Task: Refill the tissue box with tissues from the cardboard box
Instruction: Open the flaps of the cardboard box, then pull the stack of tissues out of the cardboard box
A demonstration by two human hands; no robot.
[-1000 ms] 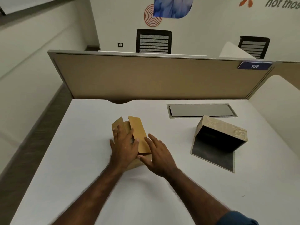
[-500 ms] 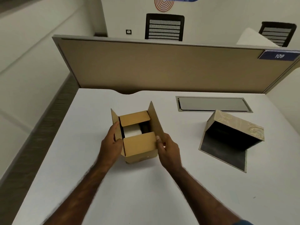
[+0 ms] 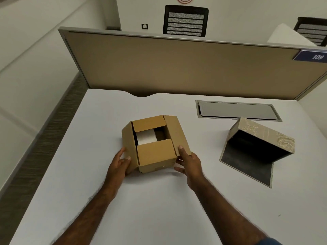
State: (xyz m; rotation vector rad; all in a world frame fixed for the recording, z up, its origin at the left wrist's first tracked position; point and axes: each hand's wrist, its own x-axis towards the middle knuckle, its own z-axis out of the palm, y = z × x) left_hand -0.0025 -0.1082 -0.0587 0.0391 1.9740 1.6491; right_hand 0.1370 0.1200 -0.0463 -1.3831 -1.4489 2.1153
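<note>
A small brown cardboard box (image 3: 155, 156) stands in the middle of the white desk (image 3: 159, 209). Its long side flaps are folded out and down; the two short flaps still lie partly over the opening. Between them a white stack of tissues (image 3: 146, 137) shows inside. My left hand (image 3: 120, 163) presses the left flap down against the box's side. My right hand (image 3: 190, 161) holds the right flap down, thumb on top. The tissue box (image 3: 265, 137), beige patterned outside and black inside, lies open on its side at the right, apart from both hands.
A grey cable hatch (image 3: 237, 111) is set into the desk behind the tissue box. A tan partition (image 3: 177, 68) closes off the desk's far edge. The desk's left edge drops to a carpeted aisle (image 3: 35, 147). Two black chairs stand beyond the partition.
The box was closed under both hands a second ago. Its long flaps were then lifted upright and are now folded out and down, showing the tissues. The view has also tilted down.
</note>
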